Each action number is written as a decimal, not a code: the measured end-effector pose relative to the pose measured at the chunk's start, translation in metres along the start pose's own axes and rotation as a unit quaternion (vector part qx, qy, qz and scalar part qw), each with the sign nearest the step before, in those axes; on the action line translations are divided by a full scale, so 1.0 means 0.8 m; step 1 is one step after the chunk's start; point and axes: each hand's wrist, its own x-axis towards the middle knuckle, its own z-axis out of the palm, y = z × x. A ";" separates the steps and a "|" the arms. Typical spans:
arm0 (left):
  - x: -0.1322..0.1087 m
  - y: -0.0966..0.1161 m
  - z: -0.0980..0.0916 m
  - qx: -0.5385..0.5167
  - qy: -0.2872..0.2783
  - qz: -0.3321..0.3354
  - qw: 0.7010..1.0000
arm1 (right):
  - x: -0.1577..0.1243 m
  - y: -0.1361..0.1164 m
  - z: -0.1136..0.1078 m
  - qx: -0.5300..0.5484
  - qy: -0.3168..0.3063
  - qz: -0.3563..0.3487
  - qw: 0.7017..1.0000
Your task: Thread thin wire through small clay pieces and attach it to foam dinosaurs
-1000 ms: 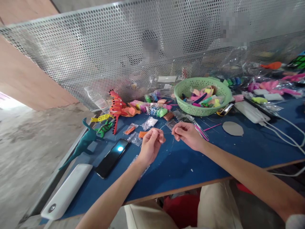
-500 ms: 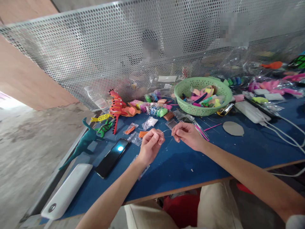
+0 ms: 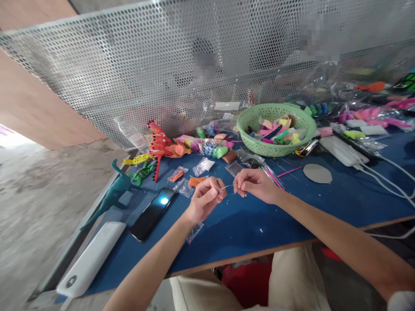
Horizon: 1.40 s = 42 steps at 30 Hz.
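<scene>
A thin, pale wire [image 3: 230, 186] spans the short gap between my two hands above the blue table [image 3: 240, 233]. My left hand [image 3: 207, 196] pinches one end of it with thumb and fingers. The other end is pinched by my right hand [image 3: 254, 185], its fingers curled. Just beyond my left hand lie an orange clay packet [image 3: 196, 181] and a clear plastic bag [image 3: 183, 188]. Pink and silvery thin sticks [image 3: 274, 179] lie by my right wrist. Under my left wrist a small clear packet [image 3: 195, 233] rests on the table.
A green basket [image 3: 275, 150] of colourful clay pieces stands behind my hands. To the left are a phone [image 3: 152, 214], a white power bank [image 3: 92, 259], a teal dinosaur [image 3: 115, 190] and a red-orange figure [image 3: 162, 144]. A perforated metal panel [image 3: 145, 65] closes the back. White cables [image 3: 385, 179] run at right.
Both hands keep their pinch on the wire. My left hand has shifted slightly down and right, and the wire now runs flatter between the hands.
</scene>
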 end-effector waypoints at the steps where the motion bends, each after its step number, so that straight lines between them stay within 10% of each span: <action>1: 0.000 0.000 -0.001 -0.002 -0.004 0.000 1.000 | 0.000 -0.001 0.000 -0.004 -0.002 0.003 1.000; 21: 0.003 0.005 0.009 -0.064 0.100 -0.056 0.991 | 0.000 -0.004 -0.004 0.002 0.016 0.016 1.000; 42: -0.001 0.002 0.001 -0.026 0.011 -0.068 0.997 | -0.004 -0.001 -0.013 0.011 -0.032 0.040 0.999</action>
